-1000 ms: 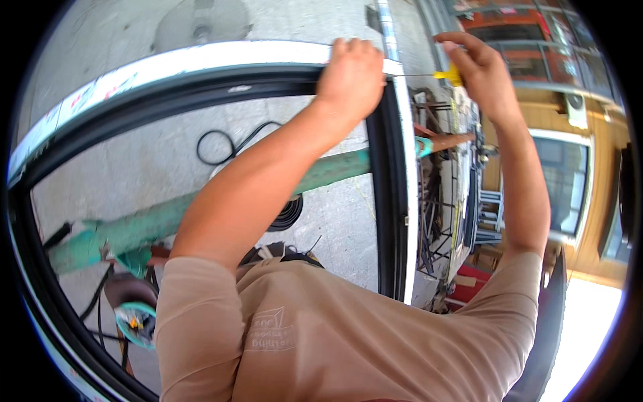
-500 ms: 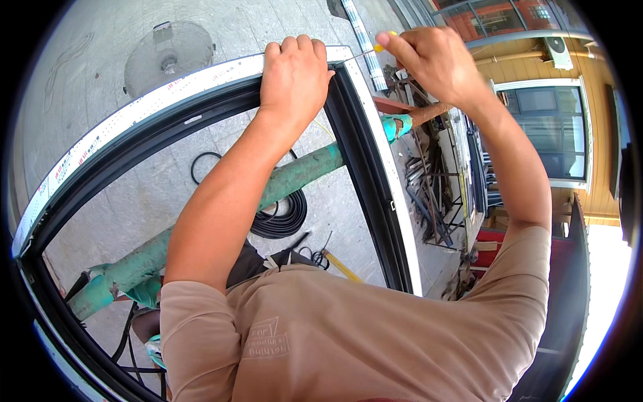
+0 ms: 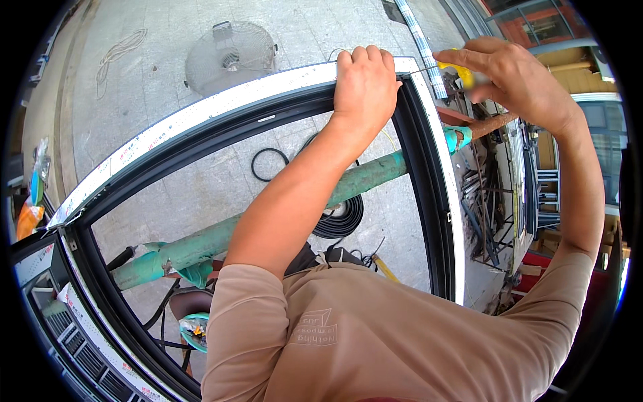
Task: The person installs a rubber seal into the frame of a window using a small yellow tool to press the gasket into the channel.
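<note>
Bucket (image 3: 193, 344) of small items (image 3: 193, 327), left fingers (image 3: 366, 57) curled over frame (image 3: 284, 84), right fingers (image 3: 463, 60) around yellow-handled tool (image 3: 462, 72)

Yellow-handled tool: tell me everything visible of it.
The yellow-handled tool has a thin, metallic-looking shaft; its bright yellow handle is partly covered by the right hand holding it. The shaft points left, ending at a corner of the black-and-white frame; whether its tip touches is unclear.

Right hand (image 3: 519, 82): fingers bunched at yellow handle (image 3: 457, 65) half a second ago, now straighter, more handle showing. View shifted; orange item (image 3: 29, 218) now visible, left edge.
</note>
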A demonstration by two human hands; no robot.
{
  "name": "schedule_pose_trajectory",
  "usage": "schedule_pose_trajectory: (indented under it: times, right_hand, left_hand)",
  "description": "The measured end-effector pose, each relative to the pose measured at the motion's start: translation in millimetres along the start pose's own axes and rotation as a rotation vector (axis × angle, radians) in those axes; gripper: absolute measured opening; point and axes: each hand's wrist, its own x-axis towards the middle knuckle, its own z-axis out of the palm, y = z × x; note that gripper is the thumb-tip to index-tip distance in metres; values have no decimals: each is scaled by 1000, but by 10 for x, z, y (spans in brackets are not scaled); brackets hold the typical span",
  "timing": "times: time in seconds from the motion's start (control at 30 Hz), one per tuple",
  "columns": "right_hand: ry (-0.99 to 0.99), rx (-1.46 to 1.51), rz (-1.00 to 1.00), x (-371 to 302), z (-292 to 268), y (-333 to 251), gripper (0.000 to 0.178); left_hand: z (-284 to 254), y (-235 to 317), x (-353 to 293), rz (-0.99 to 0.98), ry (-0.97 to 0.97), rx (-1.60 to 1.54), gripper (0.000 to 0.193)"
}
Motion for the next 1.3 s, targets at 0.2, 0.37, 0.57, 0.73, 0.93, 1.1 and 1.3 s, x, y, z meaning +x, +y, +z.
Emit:
schedule_pose_trajectory:
  times: [0.2,0.37,0.57,0.73,0.93,1.1,1.3]
  right_hand:
    - [125,-87,53,144,27,-176,52]
    - [273,525,753,581,243,-246,31]
    - [11,486,346,209,29,-13,55]
    - [10,118,5,44,-110,103,64]
    - [262,246,424,203,458,-82,69]
    - [-91,574,591,308,241,-125,67]
    - [-305,524,150,147,-497,-49,60]
  left_hand:
    - [12,18,14,-11,25,-37,48]
    - [-20,-4,28,16,11,-30,45]
    - [-36,-9,21,24,-4,-40,46]
    - [-49,-12,21,26,-5,-30,47]
    - [-54,-4,21,37,1,-8,47]
    - [-60,-12,22,41,-6,-10,46]
    - [-68,-11,25,42,1,-13,46]
